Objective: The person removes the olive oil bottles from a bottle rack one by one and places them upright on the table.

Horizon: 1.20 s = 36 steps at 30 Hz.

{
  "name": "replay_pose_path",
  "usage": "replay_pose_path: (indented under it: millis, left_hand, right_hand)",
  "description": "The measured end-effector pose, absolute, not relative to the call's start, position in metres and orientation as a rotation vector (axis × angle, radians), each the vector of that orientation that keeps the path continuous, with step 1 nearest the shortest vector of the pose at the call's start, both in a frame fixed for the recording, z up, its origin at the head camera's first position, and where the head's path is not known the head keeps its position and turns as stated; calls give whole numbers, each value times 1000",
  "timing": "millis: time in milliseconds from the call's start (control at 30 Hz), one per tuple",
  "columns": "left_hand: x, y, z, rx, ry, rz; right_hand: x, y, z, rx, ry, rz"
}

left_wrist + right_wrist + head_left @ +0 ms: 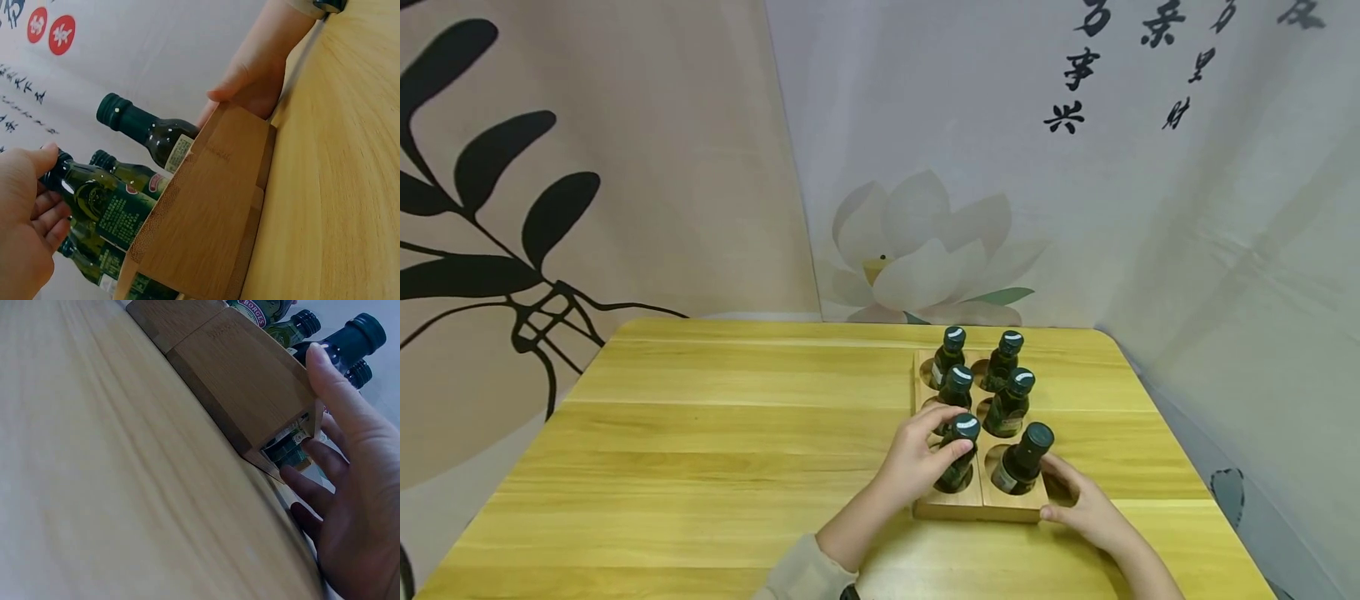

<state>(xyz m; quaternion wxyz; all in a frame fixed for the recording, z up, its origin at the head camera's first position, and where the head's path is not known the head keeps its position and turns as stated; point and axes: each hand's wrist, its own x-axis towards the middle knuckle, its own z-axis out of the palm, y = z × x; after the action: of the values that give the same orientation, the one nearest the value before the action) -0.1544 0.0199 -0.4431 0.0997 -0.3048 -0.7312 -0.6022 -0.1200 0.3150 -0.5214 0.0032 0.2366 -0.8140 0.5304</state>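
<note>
My left hand pinches the front-left dark green glass bottle near its cap, thumb on one side and fingers on the other. That bottle stands in a round hole of a wooden bottle rack. Beside it, a second wooden bottle rack lies flush along a seam. At this rack's front right corner, my right hand grips with the thumb at the front edge and fingers by the open side. The front-right bottle leans rightward in its hole, close to those fingers. In the left wrist view, green labels show.
Behind the front pair, several more capped bottles stand in the racks' holes. Both racks rest on a wooden table, toward its right side. A printed cloth with leaves, a lotus and writing hangs behind the table.
</note>
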Motion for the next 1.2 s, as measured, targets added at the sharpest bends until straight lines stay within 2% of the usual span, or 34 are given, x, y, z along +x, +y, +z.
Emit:
replay_pose_path:
  millis: [367, 833, 1200]
  left_hand:
    - [-153, 18, -432, -931, -2140, -1705]
    - [-148, 6, -396, -860, -2067, -1718]
    - [-160, -11, -375, -803, -1976, -1658]
  right_hand:
    - [-120, 316, -522, 731, -2556, 1695]
    - [-120, 316, -521, 731, -2564, 1688]
    - [-120, 316, -521, 736, -2560, 1708]
